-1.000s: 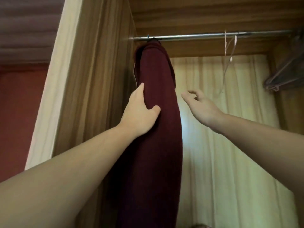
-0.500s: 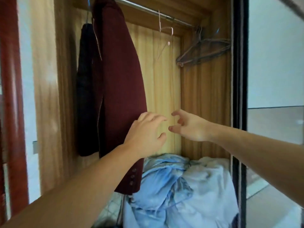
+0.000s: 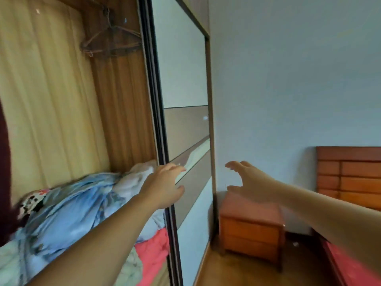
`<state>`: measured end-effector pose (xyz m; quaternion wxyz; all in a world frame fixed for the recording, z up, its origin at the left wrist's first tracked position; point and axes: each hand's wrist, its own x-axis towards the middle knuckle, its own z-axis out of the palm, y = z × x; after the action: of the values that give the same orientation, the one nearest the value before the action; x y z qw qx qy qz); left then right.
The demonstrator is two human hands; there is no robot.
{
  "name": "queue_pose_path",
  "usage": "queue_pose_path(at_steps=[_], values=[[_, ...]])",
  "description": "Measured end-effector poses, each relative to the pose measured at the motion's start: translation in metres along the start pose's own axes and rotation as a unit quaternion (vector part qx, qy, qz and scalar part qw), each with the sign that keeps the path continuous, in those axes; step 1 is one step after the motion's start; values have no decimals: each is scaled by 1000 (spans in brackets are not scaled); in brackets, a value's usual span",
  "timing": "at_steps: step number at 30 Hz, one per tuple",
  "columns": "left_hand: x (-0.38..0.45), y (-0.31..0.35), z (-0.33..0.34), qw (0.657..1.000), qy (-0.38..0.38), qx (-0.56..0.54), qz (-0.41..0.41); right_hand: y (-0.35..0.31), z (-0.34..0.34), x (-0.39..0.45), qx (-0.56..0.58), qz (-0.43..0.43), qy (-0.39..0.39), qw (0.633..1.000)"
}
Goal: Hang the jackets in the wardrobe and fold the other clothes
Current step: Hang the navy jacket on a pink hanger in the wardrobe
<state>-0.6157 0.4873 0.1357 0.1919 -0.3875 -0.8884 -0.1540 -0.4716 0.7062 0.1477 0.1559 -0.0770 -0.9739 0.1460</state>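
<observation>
Inside wardrobe [image 3: 123,120], far left: maroon jacket [image 3: 4,182] edge, hanging; hangers [image 3: 111,41] top; bedding [image 3: 68,205] below; left hand [image 3: 162,188] fingers spread, empty, before door [image 3: 185,89]; right hand [image 3: 249,182] spread, empty, above nightstand [image 3: 251,230].

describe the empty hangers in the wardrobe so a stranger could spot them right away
Look inside the open wardrobe, at its top right corner beside the dark sliding door frame. The bunch of bare hangers hangs there, high above the piled bedding, the only thing there carrying no clothes.
</observation>
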Motion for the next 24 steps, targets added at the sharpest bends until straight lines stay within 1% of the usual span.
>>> queue_pose_path(at_steps=[3, 7, 12, 16, 20, 24], values=[[-4, 41, 27, 996, -22, -45, 67, 25, -9, -62, -9, 81, 28, 996], [-34, 88, 64, 982, -56, -103, 147, 28, 0, -147, -22, 195, 51, 979], [-92, 152, 89, 955, -79, -162, 235, 4, 12, -252, -87, 304, 27, 948], [-123, 197, 76, 933, -95, -196, 286, -14, -3, -327, -109, 359, 54, 925], [-165, 229, 53, 919, -114, -206, 317, -32, -13, -392, -92, 404, 79, 907], [-220, 248, 35, 912, -149, -189, 332, -50, -5, -444, -93, 443, 71, 889]])
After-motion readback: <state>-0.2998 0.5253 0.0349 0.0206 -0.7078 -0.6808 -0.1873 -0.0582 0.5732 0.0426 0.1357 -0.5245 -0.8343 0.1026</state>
